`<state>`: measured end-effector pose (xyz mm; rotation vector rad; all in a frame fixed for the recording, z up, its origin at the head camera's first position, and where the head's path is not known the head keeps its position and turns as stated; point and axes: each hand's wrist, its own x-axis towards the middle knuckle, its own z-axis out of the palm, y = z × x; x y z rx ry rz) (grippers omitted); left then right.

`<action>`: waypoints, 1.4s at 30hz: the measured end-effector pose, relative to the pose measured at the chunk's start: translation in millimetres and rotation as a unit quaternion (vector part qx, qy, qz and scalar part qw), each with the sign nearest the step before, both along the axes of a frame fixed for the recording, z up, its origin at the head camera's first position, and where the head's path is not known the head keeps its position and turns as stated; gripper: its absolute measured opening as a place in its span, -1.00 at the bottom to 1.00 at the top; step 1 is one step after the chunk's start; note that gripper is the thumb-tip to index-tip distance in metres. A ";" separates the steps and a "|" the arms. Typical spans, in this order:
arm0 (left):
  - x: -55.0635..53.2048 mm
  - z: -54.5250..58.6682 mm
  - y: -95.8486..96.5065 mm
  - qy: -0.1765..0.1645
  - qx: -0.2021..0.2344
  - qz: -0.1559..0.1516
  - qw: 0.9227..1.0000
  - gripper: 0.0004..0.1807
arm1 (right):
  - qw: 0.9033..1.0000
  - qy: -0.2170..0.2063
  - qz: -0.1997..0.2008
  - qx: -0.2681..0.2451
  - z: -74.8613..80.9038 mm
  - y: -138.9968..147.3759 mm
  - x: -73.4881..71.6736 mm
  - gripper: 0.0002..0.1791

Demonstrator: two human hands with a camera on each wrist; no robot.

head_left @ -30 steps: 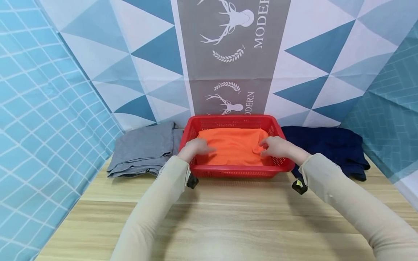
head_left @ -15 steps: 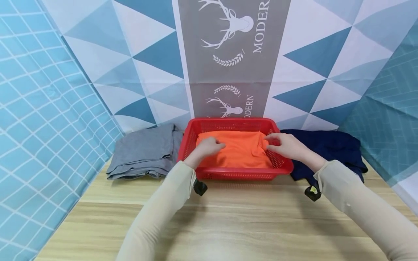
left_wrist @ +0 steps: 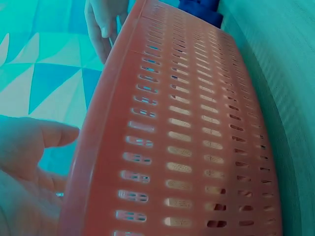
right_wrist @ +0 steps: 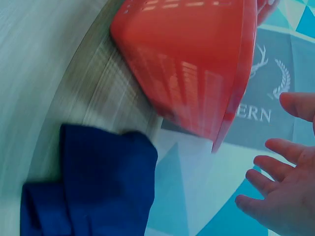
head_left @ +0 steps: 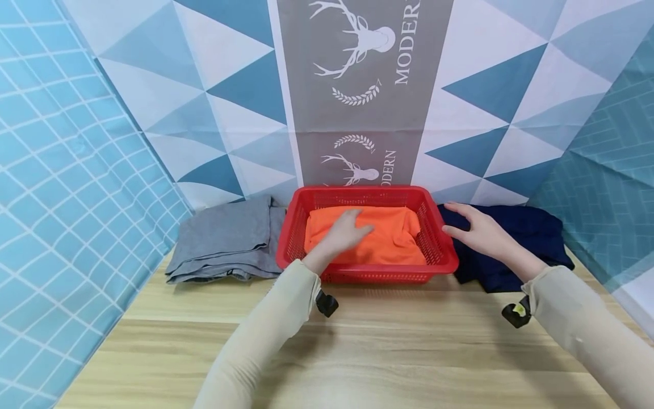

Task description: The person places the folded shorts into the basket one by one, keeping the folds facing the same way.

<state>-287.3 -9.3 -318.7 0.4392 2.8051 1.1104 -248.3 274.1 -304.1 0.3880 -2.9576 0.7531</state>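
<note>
Centrally, toward the back of the desk (head_left: 398,346), sits a red basket (head_left: 380,276), pierced walls, long side facing the person. Inside it lies an orange cloth (head_left: 390,236), covering much of the bottom, slightly bunched at its right end. Left hand (head_left: 347,231) is over the left-central part of that cloth, its wrist above the basket's front rim; fingers loosely extended, thumb apart, gripping nothing. Whether the fingertips brush the fabric cannot be told (the left wrist view gives mostly perforated outer wall, with the thumb near the rim). Right hand (head_left: 477,230) is beyond the basket's right end, to the right of the orange cloth and apart from it; fingers spread, grasp empty. Right wrist view shows a gap between its fingertips and the rim. Cloth, then: beneath the left hand, leftward of the right one, wholly within the basket. Flanking items: a folded navy cloth (head_left: 528,233) just right of the basket, partly screened by the right hand in the head view; a folded grey cloth (head_left: 225,230) just to the left. Both forearms in cream sleeves (head_left: 265,332), a small black device (head_left: 327,303) below each cuff. Patterned wall covering behind, triangles and stag heads.
</note>
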 end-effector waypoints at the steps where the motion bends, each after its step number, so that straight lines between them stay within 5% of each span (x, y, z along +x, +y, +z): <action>1: 0.4 -0.4 1.8 0.001 -0.002 -0.003 1.000 -0.29 | 1.000 0.000 0.001 0.001 -0.3 2.9 0.7 -0.25; 13: 23.5 -6.0 38.9 0.045 -0.002 -0.091 0.995 -0.09 | 1.000 -0.017 0.015 -0.011 -6.1 41.3 10.0 -0.15; 33: 52.7 -16.8 85.9 0.126 -0.010 -0.165 0.978 -0.19 | 0.998 -0.054 -0.030 -0.015 -25.4 80.3 29.6 -0.13; 42: 67.9 -16.0 102.0 0.111 -0.005 -0.233 0.966 -0.26 | 0.996 -0.071 -0.059 -0.012 -33.4 93.6 36.8 -0.16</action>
